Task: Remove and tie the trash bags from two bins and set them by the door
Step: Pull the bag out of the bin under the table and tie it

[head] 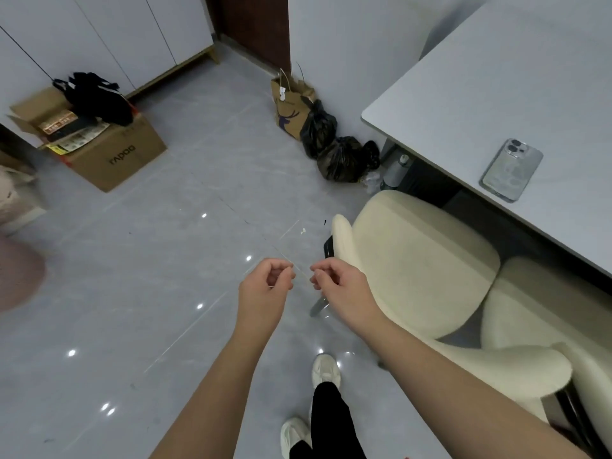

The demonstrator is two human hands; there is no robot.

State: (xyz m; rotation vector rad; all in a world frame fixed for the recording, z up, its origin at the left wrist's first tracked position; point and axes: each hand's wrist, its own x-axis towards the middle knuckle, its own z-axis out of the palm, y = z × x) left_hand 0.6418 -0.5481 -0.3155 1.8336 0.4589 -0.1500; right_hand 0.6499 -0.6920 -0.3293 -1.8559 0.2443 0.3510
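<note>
Two tied black trash bags lie on the grey floor against the wall, beside a brown paper bag and near the dark wooden door. A smaller black bag sits just right of them. My left hand and my right hand hover over the floor in the middle of the view, far from the bags. Both have curled fingers pinched together, and nothing shows in them except a thin pale line between them, which may be a floor seam.
A cream upholstered chair stands close on the right, pushed against a white table carrying a phone. A cardboard box with a black bag on it stands at left by white cabinets. My shoes are below.
</note>
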